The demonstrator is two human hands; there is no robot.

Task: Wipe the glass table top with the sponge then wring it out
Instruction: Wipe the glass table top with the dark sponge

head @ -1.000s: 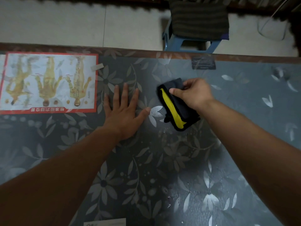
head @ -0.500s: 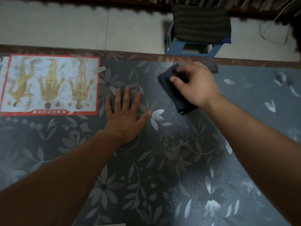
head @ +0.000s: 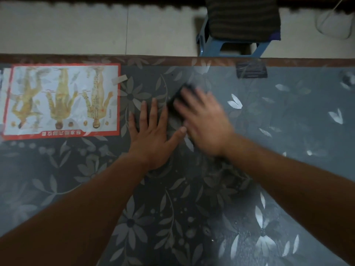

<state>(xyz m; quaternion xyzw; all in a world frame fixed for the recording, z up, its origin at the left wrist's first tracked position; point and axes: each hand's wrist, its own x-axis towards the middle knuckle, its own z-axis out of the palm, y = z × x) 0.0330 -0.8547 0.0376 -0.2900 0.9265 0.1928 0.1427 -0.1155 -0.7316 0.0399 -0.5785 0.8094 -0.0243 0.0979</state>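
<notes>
Glass table (head: pixel 288 131) under me: my left hand (head: pixel 153 135) lay flat, fingers spread wide. Just beside it my right hand (head: pixel 205 123), blurred, covered the dark sponge (head: pixel 173 101); I couldn't tell its grip.

This looks like a room in a home. The glass table top (head: pixel 288 131) has a cloth with gray flowers (head: pixel 130 223) under it, like a family table. A paper poster (head: pixel 61 100) with a red border and drawings of yellow bodies is kept flat under the glass, near the far left corner. Past the table's far edge, which has a brown strip (head: pixel 76 58), stands a small blue stool (head: pixel 207 43) with a dark striped cushion (head: pixel 244 18) on top. The floor (head: pixel 76 29) is made of big pale tiles.
</notes>
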